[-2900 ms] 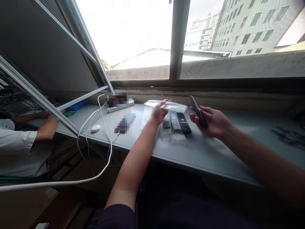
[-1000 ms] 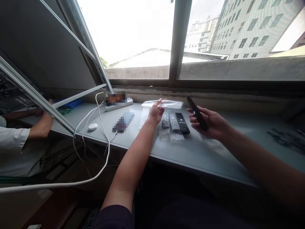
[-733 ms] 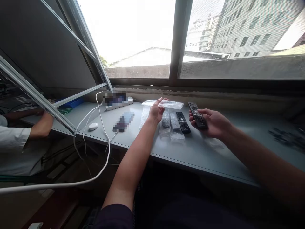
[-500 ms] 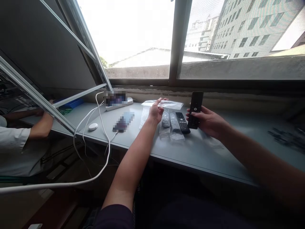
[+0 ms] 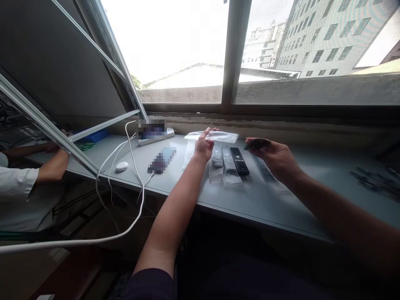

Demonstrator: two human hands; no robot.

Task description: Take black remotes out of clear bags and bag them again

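Observation:
My left hand (image 5: 203, 146) pinches one end of a clear plastic bag (image 5: 218, 136) and holds it up level above the grey table (image 5: 281, 200). My right hand (image 5: 275, 157) grips a black remote control (image 5: 257, 143), seen end-on and lying roughly flat, just right of the bag's other end. Below the bag lie two remotes sealed in clear bags (image 5: 223, 163) and one bare black remote (image 5: 239, 160). Another clear bag (image 5: 190, 151) lies flat beneath my left wrist.
A phone (image 5: 161, 160) on a white cable (image 5: 137, 166), a small white puck (image 5: 121, 166) and a power strip (image 5: 154, 134) lie on the table's left half. Another person's arm (image 5: 51, 168) rests at the far left. Dark items (image 5: 375, 181) sit at the right.
My right hand has kept turning the remote: buttons up, then standing upright, now tipped flat and pointing towards the bag. My left hand has held the bag nearly still.

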